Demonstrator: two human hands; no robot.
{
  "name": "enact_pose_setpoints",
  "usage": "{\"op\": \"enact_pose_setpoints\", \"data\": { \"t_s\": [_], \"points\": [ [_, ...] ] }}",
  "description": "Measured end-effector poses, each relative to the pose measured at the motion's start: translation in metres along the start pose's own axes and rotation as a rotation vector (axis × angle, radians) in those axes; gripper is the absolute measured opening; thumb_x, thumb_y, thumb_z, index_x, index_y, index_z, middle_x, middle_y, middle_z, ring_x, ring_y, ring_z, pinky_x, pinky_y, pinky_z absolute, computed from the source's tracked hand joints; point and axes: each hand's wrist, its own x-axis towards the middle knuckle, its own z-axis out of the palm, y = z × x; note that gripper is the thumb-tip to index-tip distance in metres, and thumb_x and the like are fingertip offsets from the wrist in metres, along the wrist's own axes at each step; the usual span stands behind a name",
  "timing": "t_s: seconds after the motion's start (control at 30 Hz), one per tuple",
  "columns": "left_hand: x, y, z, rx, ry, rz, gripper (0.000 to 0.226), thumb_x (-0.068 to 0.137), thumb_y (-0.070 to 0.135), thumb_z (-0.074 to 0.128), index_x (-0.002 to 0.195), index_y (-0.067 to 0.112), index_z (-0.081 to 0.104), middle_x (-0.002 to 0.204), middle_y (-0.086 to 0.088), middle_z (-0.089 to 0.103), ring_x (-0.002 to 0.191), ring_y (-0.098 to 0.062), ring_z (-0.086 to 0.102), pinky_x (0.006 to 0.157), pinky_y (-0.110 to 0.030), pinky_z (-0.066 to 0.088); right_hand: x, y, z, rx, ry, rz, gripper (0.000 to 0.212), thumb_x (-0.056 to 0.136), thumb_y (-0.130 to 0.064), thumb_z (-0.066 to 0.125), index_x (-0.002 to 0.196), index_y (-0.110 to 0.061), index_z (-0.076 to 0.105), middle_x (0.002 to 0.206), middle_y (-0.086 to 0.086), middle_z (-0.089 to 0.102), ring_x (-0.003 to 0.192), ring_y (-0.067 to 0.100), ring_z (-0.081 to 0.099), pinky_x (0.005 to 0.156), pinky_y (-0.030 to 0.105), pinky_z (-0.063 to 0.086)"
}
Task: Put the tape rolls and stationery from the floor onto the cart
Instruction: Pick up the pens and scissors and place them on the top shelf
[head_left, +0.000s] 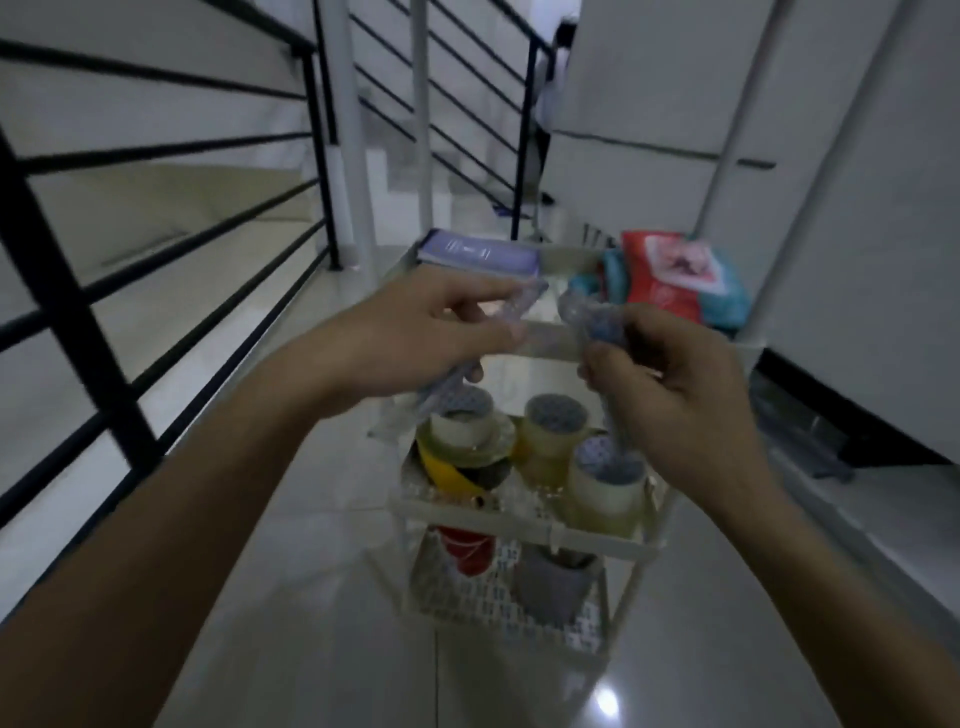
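Both bare forearms stretched forward, left hand (415, 332) and right hand (670, 384) raised side by side, fingers curled closed, slightly motion-blurred

Indoor home stair landing. Indicated by black metal railing (156, 218) at left of frame, staircase (415, 171) at upper centre, glossy tiled floor (322, 597), white walls (857, 208) at right, small white cart (524, 525) at centre.
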Motion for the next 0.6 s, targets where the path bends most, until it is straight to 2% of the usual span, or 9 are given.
{"op": "enact_pose_setpoints", "data": {
  "t_s": [0.07,0.17,0.27,0.33,0.4,0.47,0.53,0.6],
  "points": [
    [0.020,0.017,-0.008,0.036,0.091,0.005,0.048,0.093,0.043,0.070,0.138,0.029,0.063,0.080,0.001,0.074,0.067,-0.007,0.073,0.064,-0.018,0.057,0.022,-0.015,-0.013,-0.057,0.057,-0.051,0.012,0.095,-0.021,0.064,0.093,-0.014,0.074,0.079,0.010,0.066,0.072,0.022,0.062,0.061,0.039,0.049],
    [0.049,0.024,-0.008,0.079,0.217,-0.012,0.045,0.081,0.050,0.079,0.120,0.032,0.067,0.094,-0.001,0.073,0.082,-0.020,0.073,0.080,-0.040,0.061,0.051,-0.031,-0.025,-0.146,0.139,-0.102,0.015,0.092,-0.026,0.067,0.101,-0.020,0.077,0.082,0.006,0.058,0.072,0.014,0.056,0.063,0.028,0.044],
    [0.082,0.029,-0.001,0.117,0.241,-0.041,0.035,0.078,0.048,0.082,0.102,0.028,0.066,0.101,-0.001,0.068,0.090,-0.021,0.067,0.070,-0.033,0.051,0.076,-0.041,-0.034,-0.172,0.187,-0.103,0.018,0.093,-0.029,0.068,0.107,-0.021,0.076,0.082,0.003,0.060,0.067,0.008,0.055,0.063,0.024,0.043],
    [0.102,0.031,0.005,0.139,0.219,-0.095,0.034,0.079,0.045,0.084,0.098,0.024,0.066,0.098,0.001,0.064,0.084,-0.015,0.062,0.061,-0.026,0.044,0.090,-0.044,-0.037,-0.184,0.204,-0.112,0.012,0.092,-0.029,0.068,0.101,-0.023,0.073,0.084,0.005,0.063,0.067,0.012,0.061,0.064,0.033,0.050],
    [0.117,0.029,0.015,0.158,0.192,-0.132,0.034,0.081,0.039,0.084,0.098,0.016,0.066,0.088,0.004,0.060,0.073,-0.008,0.057,0.060,-0.026,0.045,0.100,-0.042,-0.038,-0.219,0.221,-0.104,0.016,0.090,-0.028,0.068,0.103,-0.021,0.074,0.090,0.006,0.068,0.071,0.015,0.068,0.067,0.039,0.057],
    [0.126,0.024,0.027,0.209,0.169,-0.152,0.032,0.084,0.035,0.082,0.098,0.010,0.069,0.081,0.002,0.060,0.068,-0.010,0.057,0.065,-0.028,0.049,0.103,-0.036,-0.037,-0.279,0.226,-0.087,0.022,0.090,-0.024,0.070,0.111,-0.021,0.076,0.098,0.003,0.070,0.078,0.011,0.070,0.072,0.033,0.059],
    [0.131,0.020,0.036,0.242,0.151,-0.146,0.029,0.086,0.031,0.081,0.101,0.008,0.073,0.083,-0.003,0.069,0.071,-0.014,0.065,0.061,-0.025,0.052,0.100,-0.026,-0.033,-0.318,0.209,-0.063,0.027,0.091,-0.018,0.071,0.118,-0.018,0.075,0.104,0.001,0.068,0.084,0.008,0.069,0.077,0.022,0.058],
    [0.130,0.019,0.035,0.248,0.130,-0.127,0.028,0.089,0.032,0.078,0.105,0.009,0.074,0.081,-0.002,0.068,0.067,-0.012,0.064,0.056,-0.023,0.051,0.095,-0.014,-0.030,-0.316,0.169,-0.029,0.028,0.092,-0.015,0.069,0.120,-0.016,0.075,0.108,0.002,0.066,0.089,0.010,0.068,0.080,0.021,0.059]
  ]
}}
